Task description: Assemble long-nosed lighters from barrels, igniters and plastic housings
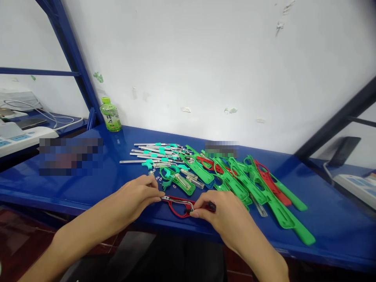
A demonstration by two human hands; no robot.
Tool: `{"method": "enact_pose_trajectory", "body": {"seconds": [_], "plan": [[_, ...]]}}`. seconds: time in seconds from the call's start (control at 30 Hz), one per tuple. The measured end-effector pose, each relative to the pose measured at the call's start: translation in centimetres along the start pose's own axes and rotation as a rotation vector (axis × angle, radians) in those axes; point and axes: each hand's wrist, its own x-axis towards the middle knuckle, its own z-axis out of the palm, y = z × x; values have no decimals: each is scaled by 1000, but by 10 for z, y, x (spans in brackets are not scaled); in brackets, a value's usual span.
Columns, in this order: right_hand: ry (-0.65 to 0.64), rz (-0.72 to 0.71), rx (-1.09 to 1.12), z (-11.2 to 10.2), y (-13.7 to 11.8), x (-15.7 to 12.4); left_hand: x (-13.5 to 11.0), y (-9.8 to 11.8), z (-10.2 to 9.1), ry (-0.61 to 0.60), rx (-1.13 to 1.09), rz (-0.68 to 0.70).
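A red lighter shell half point(174, 212) lies near the table's front edge, its trigger ring between my two hands. My left hand point(139, 194) is closed in a pinch at the shell's left end, on the metal tube point(166, 198). Thin wires point(185, 202) run from that tube along the shell toward the right. My right hand point(221, 209) has its thumb and fingertips pressed together at the shell's right part, around the wires' end. A black piece point(212, 206) shows beside those fingers. The fingers cover most of the shell's handle.
Behind my hands lie metal lighter tubes with teal triggers point(148, 161), clear fuel tanks point(183, 182) and tiny white parts point(158, 178). Green shell halves point(232, 186) and a red shell point(273, 182) pile up rightward. A green bottle point(111, 115) stands by the wall.
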Motion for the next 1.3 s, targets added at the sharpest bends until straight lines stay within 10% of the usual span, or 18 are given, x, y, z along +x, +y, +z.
{"method": "enact_pose_trajectory", "body": {"seconds": [0.73, 1.3], "plan": [[31, -1, 3, 1, 1, -1, 5, -25, -24, 213, 154, -81], [21, -3, -1, 0, 0, -3, 28, 2, 10, 246, 148, -156]]}}
